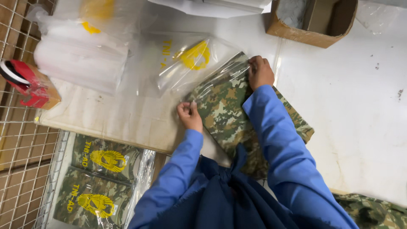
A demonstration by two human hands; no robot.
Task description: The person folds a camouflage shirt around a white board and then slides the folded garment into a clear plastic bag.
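White tabletop (360,110) fills most of the view, scuffed, with a flat sheet of brown cardboard (114,118) lying on its left part.

Folded camouflage garment (231,116) lies mid-frame, angled, partly on the cardboard, partly on the bare tabletop. Its upper end sits inside the mouth of a clear plastic bag (186,63) with a yellow print; the bag stretches up-left from the garment, flat on the tabletop.

Stack of clear plastic bags (80,59) sits upper left on the cardboard, near the bag in use but not touching the garment.

Open cardboard box (311,21) at the top edge, well apart from the hands.

Packed camouflage garments in bags (99,178), two visible, lie lower left below the tabletop edge, beside a wire rack (19,161).

More camouflage cloth (373,212) at the lower right corner.

Red tape dispenser (25,82) at the left edge, on the wire rack side.

Right hand (259,72): closed, fingers curled over the garment's top right corner where the bag's edge meets it, gripping the bag film against the cloth. Blue sleeve runs across the garment.

Left hand (190,115): closed in a pinch at the garment's left edge, holding the bag's edge there; can't tell if cloth is pinched too.
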